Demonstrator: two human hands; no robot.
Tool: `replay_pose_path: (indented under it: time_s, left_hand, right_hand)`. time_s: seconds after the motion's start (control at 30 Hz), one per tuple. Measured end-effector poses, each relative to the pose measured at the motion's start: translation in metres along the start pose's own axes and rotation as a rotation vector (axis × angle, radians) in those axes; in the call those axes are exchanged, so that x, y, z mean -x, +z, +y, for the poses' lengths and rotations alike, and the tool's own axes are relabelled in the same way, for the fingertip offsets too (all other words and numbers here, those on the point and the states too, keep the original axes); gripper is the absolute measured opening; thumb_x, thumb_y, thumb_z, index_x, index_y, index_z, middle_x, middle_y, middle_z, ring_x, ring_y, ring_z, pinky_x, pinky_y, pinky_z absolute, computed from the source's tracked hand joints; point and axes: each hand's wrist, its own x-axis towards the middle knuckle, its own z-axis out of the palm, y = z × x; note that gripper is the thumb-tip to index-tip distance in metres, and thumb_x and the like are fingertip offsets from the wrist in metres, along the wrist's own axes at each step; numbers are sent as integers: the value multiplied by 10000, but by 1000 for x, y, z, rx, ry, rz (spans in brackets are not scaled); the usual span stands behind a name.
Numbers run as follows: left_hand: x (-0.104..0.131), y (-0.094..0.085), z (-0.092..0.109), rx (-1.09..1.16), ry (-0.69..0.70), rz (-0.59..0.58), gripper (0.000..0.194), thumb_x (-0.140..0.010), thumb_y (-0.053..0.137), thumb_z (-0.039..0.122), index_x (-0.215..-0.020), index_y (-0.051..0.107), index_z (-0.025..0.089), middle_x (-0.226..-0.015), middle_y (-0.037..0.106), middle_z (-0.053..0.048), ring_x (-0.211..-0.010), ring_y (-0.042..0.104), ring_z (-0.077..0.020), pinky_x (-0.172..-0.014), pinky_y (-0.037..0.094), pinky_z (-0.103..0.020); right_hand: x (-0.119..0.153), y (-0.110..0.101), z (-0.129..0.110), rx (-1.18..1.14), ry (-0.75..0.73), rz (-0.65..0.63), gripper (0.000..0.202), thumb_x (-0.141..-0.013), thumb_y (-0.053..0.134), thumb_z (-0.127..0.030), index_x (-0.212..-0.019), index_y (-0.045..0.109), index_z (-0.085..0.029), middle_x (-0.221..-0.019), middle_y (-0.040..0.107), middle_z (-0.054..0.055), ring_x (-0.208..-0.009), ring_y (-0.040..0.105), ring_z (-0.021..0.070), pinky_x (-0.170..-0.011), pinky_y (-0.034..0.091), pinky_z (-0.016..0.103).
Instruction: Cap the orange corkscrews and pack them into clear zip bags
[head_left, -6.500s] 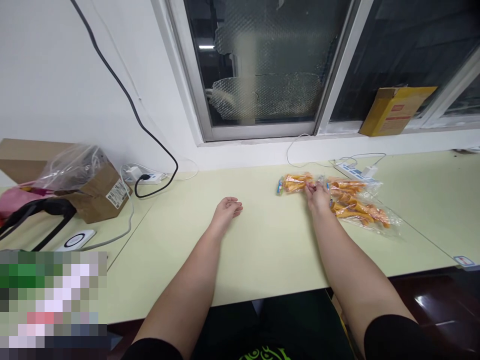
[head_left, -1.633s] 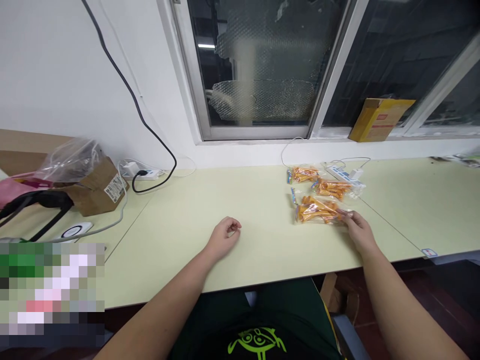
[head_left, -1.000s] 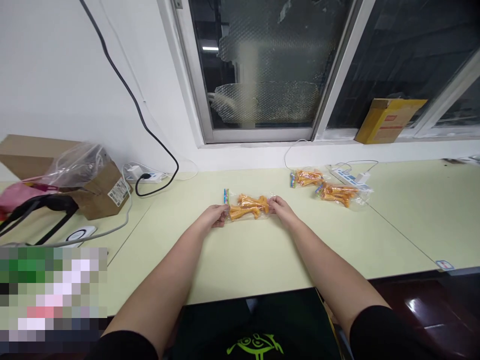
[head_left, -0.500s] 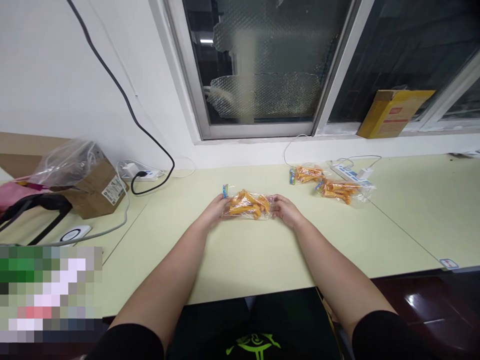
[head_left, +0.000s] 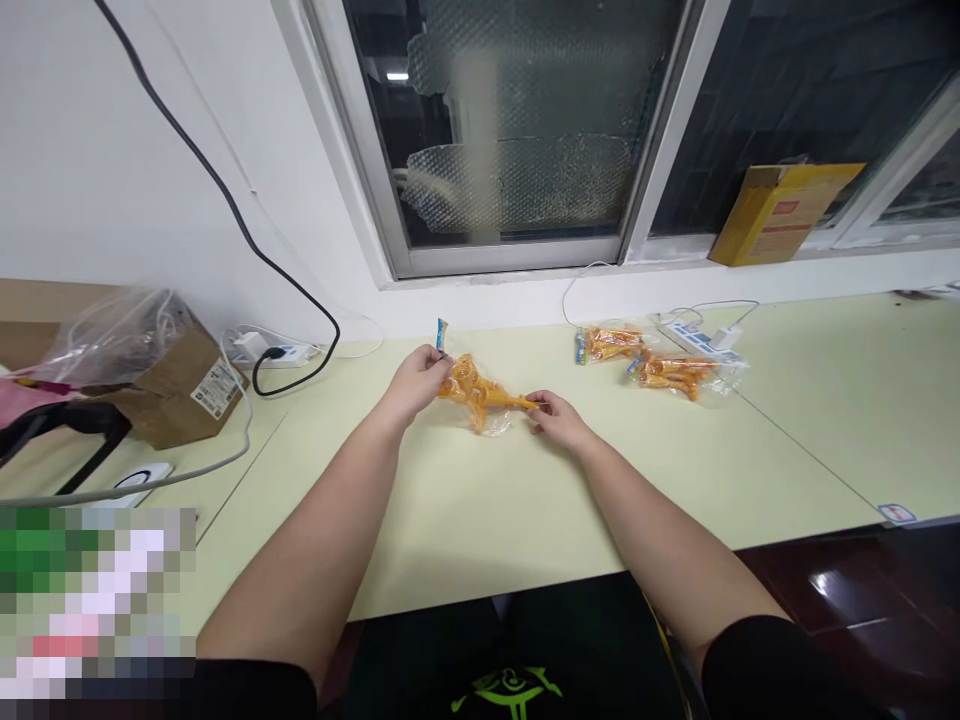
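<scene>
Swung the bag (head_left: 496, 420) from nearly level to a clear slant since the frame half a second ago, upper left down to lower right. Shifted the left hand (head_left: 415, 385) toward the wall as well, tipping the bright header (head_left: 441, 334) up above the knuckles, but left the right hand (head_left: 556, 417) in about the same spot. Changed the shape of the orange pieces (head_left: 466, 378) too: bunched and wide at the left, narrowing to a slim tip (head_left: 525, 402) at the right. Left the back bag (head_left: 611, 343) and the end bag (head_left: 671, 372) alone, close together off to the right, just in front of the power strip (head_left: 694, 340).

Has the bag directly between both hands, over the middle of the worktop (head_left: 480, 520), long axis running across from one set of fingers to the other. Puts the left hand nearer the bulk, right against the wide end, and the right hand lower in view, nearer the body, meeting only the slim tip.

Has the left fingers closed in a pinch at the upper left end, just below the header. Has the right fingers drawn nearly together on the slim tip; cannot fairly tell, at this size, whether on bare orange or through clear film.
</scene>
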Motion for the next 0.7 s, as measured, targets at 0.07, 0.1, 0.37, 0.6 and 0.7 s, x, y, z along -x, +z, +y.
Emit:
replay_pose_path:
  time_s: [0.07,0.1,0.37,0.6,0.7]
  left_hand:
    - [-3,0,6,-31,41,35,263,-758,768,355,-842,562,214,-894,725,-58,-837,681,-213,-728,538,-321]
    - [-4,0,7,-41,61,58,256,-765,761,351,-855,562,217,-922,735,-61,-863,690,-218,-738,541,-322]
    - [-4,-21,13,-169,179,183,192,-846,673,353,-904,544,224,-1006,764,-70,-928,745,-234,-755,542,-315]
    - [5,-50,28,-270,206,334,171,-874,651,338,-938,554,213,-1028,768,-62,-885,768,-219,-702,555,-279]
    - [3,-63,27,-241,160,345,168,-869,659,317,-952,562,207,-1074,774,-70,-860,769,-209,-676,561,-273]
  right_hand:
    - [1,-1,0,72,-34,18,300,-770,702,-276,-1063,667,-229,-1041,675,57,-850,618,182,-744,583,336]
    - [2,-1,0,110,-51,32,298,-759,710,-253,-1054,676,-225,-1057,670,55,-863,614,180,-795,575,348]
    - [7,-1,-3,311,-133,45,258,-771,717,-170,-1025,742,-208,-1058,611,56,-911,608,185,-946,518,377]
    - [7,-1,-2,386,-135,19,253,-811,701,-164,-1058,750,-199,-1063,594,60,-894,609,182,-924,517,366]
    - [7,-2,-3,401,-134,16,252,-820,700,-161,-1064,749,-197,-1060,595,59,-888,608,180,-917,516,361]
